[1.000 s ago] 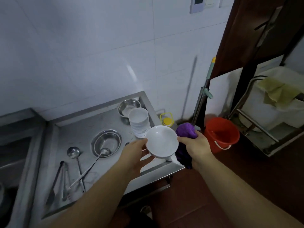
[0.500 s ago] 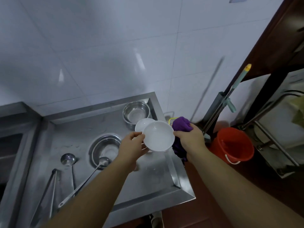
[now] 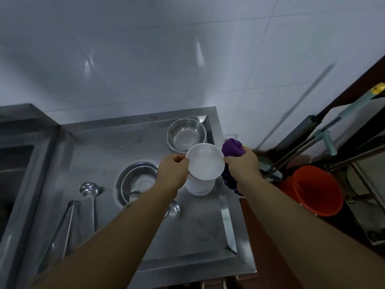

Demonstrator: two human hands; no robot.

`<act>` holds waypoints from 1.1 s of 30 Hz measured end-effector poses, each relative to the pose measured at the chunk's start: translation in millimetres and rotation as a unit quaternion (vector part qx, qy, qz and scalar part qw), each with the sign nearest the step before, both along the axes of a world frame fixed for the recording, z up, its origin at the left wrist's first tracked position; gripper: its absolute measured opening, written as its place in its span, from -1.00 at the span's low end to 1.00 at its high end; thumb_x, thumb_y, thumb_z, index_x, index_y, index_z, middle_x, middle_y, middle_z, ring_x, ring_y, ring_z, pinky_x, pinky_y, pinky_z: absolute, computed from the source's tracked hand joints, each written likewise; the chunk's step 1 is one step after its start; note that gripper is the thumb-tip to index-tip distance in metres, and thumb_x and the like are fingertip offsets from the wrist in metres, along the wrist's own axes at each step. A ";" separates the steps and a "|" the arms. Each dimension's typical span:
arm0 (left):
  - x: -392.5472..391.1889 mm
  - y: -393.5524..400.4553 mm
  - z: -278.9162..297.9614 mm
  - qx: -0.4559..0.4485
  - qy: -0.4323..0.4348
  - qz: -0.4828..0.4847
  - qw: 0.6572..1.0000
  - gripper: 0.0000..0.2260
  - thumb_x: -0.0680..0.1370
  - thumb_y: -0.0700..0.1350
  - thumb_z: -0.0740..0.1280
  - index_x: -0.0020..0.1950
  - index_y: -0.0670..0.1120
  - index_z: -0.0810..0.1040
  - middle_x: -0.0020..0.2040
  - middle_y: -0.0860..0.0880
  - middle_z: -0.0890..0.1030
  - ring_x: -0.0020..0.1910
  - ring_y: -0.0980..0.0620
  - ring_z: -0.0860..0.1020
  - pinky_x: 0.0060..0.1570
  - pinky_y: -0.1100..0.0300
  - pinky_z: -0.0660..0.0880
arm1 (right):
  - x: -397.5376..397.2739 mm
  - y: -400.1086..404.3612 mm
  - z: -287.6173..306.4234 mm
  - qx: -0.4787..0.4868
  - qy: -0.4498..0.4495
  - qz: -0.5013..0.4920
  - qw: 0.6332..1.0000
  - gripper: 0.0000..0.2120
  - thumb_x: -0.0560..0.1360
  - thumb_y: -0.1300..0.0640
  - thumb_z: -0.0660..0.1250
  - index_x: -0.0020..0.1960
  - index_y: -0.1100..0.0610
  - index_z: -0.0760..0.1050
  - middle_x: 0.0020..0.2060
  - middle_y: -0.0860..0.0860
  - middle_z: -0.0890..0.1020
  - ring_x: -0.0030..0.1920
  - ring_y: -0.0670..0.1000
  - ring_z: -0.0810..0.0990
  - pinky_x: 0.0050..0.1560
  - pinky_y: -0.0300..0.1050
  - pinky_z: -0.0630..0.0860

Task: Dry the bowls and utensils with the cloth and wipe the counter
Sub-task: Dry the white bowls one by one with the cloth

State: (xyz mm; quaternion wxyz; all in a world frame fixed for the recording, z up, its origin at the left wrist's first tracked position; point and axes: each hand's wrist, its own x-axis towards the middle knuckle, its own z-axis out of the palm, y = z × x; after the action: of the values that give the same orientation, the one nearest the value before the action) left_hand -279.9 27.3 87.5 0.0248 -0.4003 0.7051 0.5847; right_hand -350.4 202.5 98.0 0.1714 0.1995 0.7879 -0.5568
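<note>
I hold a small white bowl [image 3: 205, 161] just above a stack of white bowls [image 3: 200, 187] on the steel counter [image 3: 200, 232]. My left hand [image 3: 173, 172] pinches the bowl's left rim. At the bowl's right rim my right hand [image 3: 242, 165] grips a bunched purple cloth [image 3: 232, 148], which hangs below the hand. A steel bowl [image 3: 186, 135] stands at the counter's back right, another steel bowl [image 3: 138, 180] in the middle. Two ladles [image 3: 89, 189] [image 3: 173, 208] and tongs [image 3: 62, 222] lie on the counter's left and front.
A sink basin [image 3: 14, 163] lies at the far left. To the right of the counter stand an orange bucket [image 3: 314, 190], a mop handle [image 3: 352, 107] and a metal rack [image 3: 366, 197]. A white tiled wall rises behind the counter.
The view has tilted down over the counter. Both hands have carried the white bowl over the stack of white bowls and lowered it close to the stack's top.
</note>
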 end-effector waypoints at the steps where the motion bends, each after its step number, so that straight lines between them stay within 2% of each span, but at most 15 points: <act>1: 0.1 0.4 -3.0 0.000 -0.004 0.005 1.000 -0.79 0.60 -0.10 0.38 -0.18 0.16 0.66 -0.26 0.09 0.72 -0.09 -0.03 0.71 0.07 -0.08 0.70 | -2.8 -0.9 -2.9 0.005 0.002 0.011 1.000 -0.70 0.45 0.33 0.40 -0.11 -0.09 0.49 -0.14 0.11 0.65 -0.14 0.17 0.63 -0.13 0.03 0.62; 2: -0.1 0.8 -6.0 -0.003 -0.006 0.009 1.000 -0.81 0.60 -0.11 0.38 -0.15 0.15 0.66 -0.22 0.09 0.72 -0.09 -0.02 0.71 0.08 -0.08 0.71 | -5.9 -2.0 -5.7 0.009 0.004 0.018 1.000 -0.70 0.45 0.34 0.39 -0.12 -0.07 0.49 -0.17 0.13 0.61 -0.19 0.15 0.60 -0.19 -0.02 0.57; 4: 0.7 1.4 -11.3 -0.012 -0.007 0.016 1.000 -0.80 0.61 -0.10 0.37 -0.14 0.18 0.65 -0.19 0.10 0.72 -0.09 -0.01 0.72 0.06 -0.05 0.71 | -10.7 -4.2 -11.0 0.019 -0.001 0.034 0.999 -0.69 0.46 0.35 0.40 -0.12 -0.06 0.49 -0.18 0.15 0.60 -0.21 0.14 0.56 -0.19 -0.02 0.56; 7: 0.0 0.6 -17.7 -0.029 -0.009 0.020 0.999 -0.75 0.60 -0.10 0.38 -0.17 0.23 0.65 -0.17 0.13 0.73 -0.08 0.01 0.72 0.07 -0.05 0.71 | -16.9 -8.2 -17.1 0.020 -0.011 0.044 0.999 -0.73 0.46 0.36 0.42 0.00 0.04 0.52 -0.22 0.09 0.57 -0.26 0.07 0.53 -0.26 -0.11 0.50; 11: -0.1 0.6 -24.3 -0.044 -0.023 0.024 0.998 -0.60 0.59 -0.12 0.35 -0.33 0.32 0.66 -0.24 0.18 0.72 -0.06 -0.02 0.72 0.09 -0.09 0.71 | -17.9 -13.5 -22.3 0.037 -0.010 0.057 0.998 -0.70 0.42 0.34 0.43 0.01 0.00 0.53 -0.23 0.03 0.59 -0.19 0.09 0.58 -0.14 -0.05 0.57; 14: -1.3 2.8 -28.6 -0.061 -0.031 0.016 0.997 -0.54 0.59 -0.13 0.33 -0.39 0.36 0.63 -0.16 -0.01 0.74 -0.06 -0.14 0.72 0.07 -0.14 0.68 | -18.6 -12.1 -23.4 0.060 -0.007 0.069 0.996 -0.72 0.41 0.31 0.42 -0.03 -0.03 0.51 -0.17 0.09 0.64 -0.07 0.21 0.64 0.02 0.10 0.63; 16: -2.5 3.3 -30.6 -0.070 -0.034 0.015 0.997 -0.62 0.59 -0.12 0.32 -0.37 0.24 0.63 -0.13 -0.07 0.75 -0.09 -0.15 0.72 0.05 -0.16 0.68 | -19.7 -10.1 -23.9 0.052 -0.004 0.075 0.996 -0.73 0.42 0.31 0.42 -0.02 -0.02 0.52 -0.18 0.09 0.63 -0.09 0.20 0.63 -0.06 0.05 0.62; 18: -3.4 2.1 -32.0 -0.070 -0.035 0.014 0.997 -0.68 0.59 -0.11 0.32 -0.30 0.22 0.63 -0.21 0.06 0.73 -0.11 -0.09 0.72 0.00 -0.10 0.70 | -19.3 -7.4 -24.3 0.040 0.003 0.079 0.996 -0.73 0.43 0.31 0.41 -0.04 -0.03 0.51 -0.19 0.10 0.62 -0.13 0.17 0.60 -0.14 -0.02 0.56; 20: -3.0 0.5 -31.8 -0.073 -0.033 0.003 0.997 -0.75 0.59 -0.08 0.33 -0.20 0.22 0.66 -0.24 0.14 0.71 -0.13 -0.02 0.71 -0.07 -0.01 0.70 | -16.1 -4.2 -23.8 0.041 0.018 0.077 0.996 -0.75 0.45 0.31 0.39 -0.07 -0.03 0.49 -0.18 0.12 0.61 -0.13 0.17 0.58 -0.12 -0.01 0.54; 22: -0.3 -0.2 -30.0 -0.071 -0.032 -0.004 0.997 -0.83 0.60 -0.06 0.33 0.02 0.15 0.72 -0.18 0.18 0.70 -0.11 0.03 0.69 -0.08 0.06 0.66 | -11.7 0.6 -22.3 0.055 0.036 0.079 0.995 -0.80 0.46 0.28 0.37 -0.12 -0.02 0.48 -0.18 0.13 0.62 -0.11 0.20 0.59 -0.05 0.05 0.57; 25: 9.3 -1.1 -27.2 -0.074 -0.041 -0.006 0.996 -0.73 0.62 -0.02 0.35 0.31 0.05 0.64 -0.05 0.19 0.65 -0.04 0.04 0.66 0.06 -0.01 0.66 | -3.0 10.6 -19.6 0.072 0.059 0.086 0.992 -0.89 0.48 0.25 0.36 -0.09 0.05 0.52 -0.17 0.19 0.63 -0.11 0.24 0.61 0.02 0.14 0.60; 27: 18.9 -1.7 -24.5 -0.081 -0.045 -0.002 0.996 -0.69 0.61 0.01 0.36 0.36 0.04 0.57 0.02 0.15 0.64 0.01 0.01 0.66 0.14 -0.08 0.65 | 3.6 20.4 -20.2 0.090 0.073 0.089 0.989 -0.90 0.48 0.23 0.37 -0.02 0.10 0.55 -0.11 0.21 0.65 -0.05 0.28 0.63 0.07 0.19 0.61; 29: 31.4 -0.9 -21.9 -0.079 -0.045 0.004 0.996 -0.73 0.61 0.01 0.37 0.30 0.03 0.58 0.03 0.10 0.66 0.02 -0.02 0.66 0.14 -0.10 0.65 | 15.5 31.5 -20.0 0.093 0.078 0.096 0.988 -0.84 0.47 0.22 0.36 0.03 0.04 0.55 -0.10 0.14 0.65 -0.04 0.24 0.64 0.05 0.12 0.61; 33: 67.7 7.0 -24.1 -0.063 -0.048 -0.014 0.997 -0.90 0.60 -0.03 0.36 0.08 0.04 0.63 -0.03 0.00 0.70 0.00 -0.06 0.68 0.10 -0.11 0.66 | 53.0 52.1 -30.9 0.115 0.077 0.116 0.984 -0.71 0.46 0.19 0.43 0.12 -0.05 0.48 -0.06 0.04 0.65 -0.06 0.14 0.62 -0.03 -0.04 0.49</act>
State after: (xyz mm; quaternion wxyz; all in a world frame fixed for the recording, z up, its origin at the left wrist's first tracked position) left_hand -212.2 34.3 63.4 0.0416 -0.4187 0.7442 0.5187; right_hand -297.3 254.6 67.0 0.1497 0.0821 0.8753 -0.4525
